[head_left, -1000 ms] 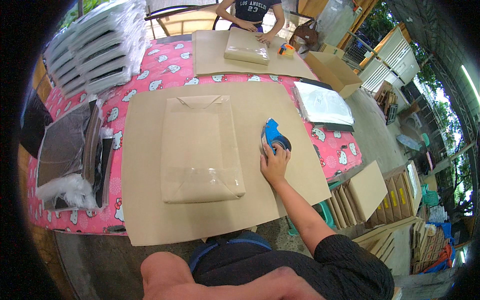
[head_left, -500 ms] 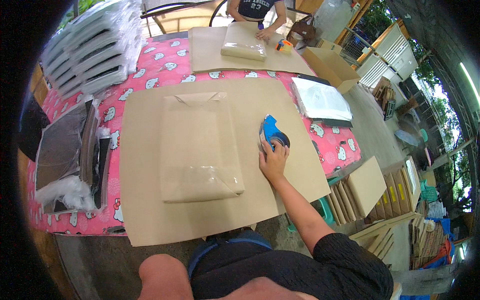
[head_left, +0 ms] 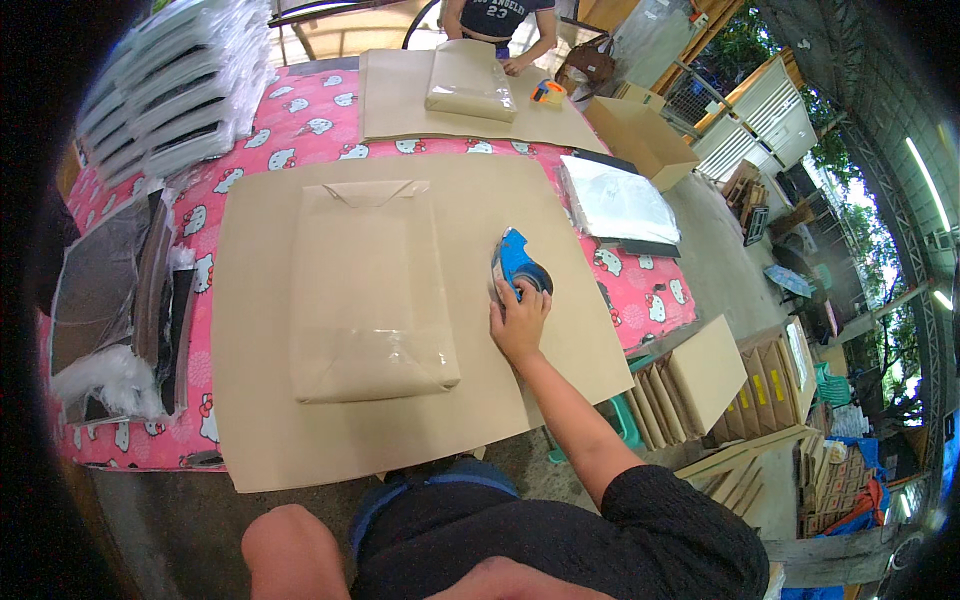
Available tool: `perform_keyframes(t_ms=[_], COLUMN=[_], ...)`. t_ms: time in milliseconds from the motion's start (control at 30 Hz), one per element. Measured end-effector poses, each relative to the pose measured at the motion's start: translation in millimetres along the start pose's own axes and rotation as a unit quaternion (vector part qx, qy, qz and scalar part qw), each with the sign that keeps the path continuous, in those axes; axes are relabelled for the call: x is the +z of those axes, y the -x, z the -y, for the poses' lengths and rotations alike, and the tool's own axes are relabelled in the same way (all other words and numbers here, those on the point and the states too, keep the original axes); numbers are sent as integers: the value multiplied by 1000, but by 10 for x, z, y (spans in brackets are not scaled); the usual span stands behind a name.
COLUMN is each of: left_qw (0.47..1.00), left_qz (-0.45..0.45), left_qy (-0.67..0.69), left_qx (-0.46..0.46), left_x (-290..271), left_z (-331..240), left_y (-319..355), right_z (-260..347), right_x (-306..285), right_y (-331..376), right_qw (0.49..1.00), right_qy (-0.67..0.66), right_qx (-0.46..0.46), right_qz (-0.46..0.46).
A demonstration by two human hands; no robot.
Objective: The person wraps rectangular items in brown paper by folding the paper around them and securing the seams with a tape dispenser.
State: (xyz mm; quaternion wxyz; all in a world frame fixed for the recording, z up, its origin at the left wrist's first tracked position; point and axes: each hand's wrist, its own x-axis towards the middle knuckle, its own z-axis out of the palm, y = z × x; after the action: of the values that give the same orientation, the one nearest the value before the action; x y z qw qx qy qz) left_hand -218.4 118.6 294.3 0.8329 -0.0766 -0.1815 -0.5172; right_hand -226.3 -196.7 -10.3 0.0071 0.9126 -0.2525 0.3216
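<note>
My right hand (head_left: 518, 324) rests on a blue tape dispenser (head_left: 518, 266) that sits on a large brown paper sheet (head_left: 270, 440). To its left lies a flat parcel wrapped in brown paper (head_left: 366, 290), taped along its near end. My left hand is out of sight; only my knee and dark clothes show at the bottom edge.
The table has a pink patterned cloth (head_left: 640, 290). Stacked white packets (head_left: 165, 95) sit far left, dark plastic-bagged items (head_left: 105, 300) near left, a clear-bagged item (head_left: 620, 205) at right. Across the table another person handles a second wrapped parcel (head_left: 470, 82). Cardboard boxes (head_left: 720, 385) stand at right.
My right hand has stayed on the tape dispenser; the view has shifted slightly. The parcel has not moved.
</note>
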Motion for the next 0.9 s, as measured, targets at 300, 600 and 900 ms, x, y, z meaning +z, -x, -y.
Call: perform_keyframes(t_ms=[300,600,900], left_qw=[999,998,997], left_qz=[-12,-12,-8], left_qy=[-33,-56,-74], left_qx=[-12,-17,-17], left_x=[-72,-72,-68], left_z=[-52,-113,-218], left_y=[-39,-32,21], right_z=[-9,-2,-17], right_x=[-11,-23,-41], right_y=[13,3,-2], right_qw=[1000,1000,1000], right_qy=[-9,-12,-8], right_qx=[7,0,0], right_qz=[5,2,21])
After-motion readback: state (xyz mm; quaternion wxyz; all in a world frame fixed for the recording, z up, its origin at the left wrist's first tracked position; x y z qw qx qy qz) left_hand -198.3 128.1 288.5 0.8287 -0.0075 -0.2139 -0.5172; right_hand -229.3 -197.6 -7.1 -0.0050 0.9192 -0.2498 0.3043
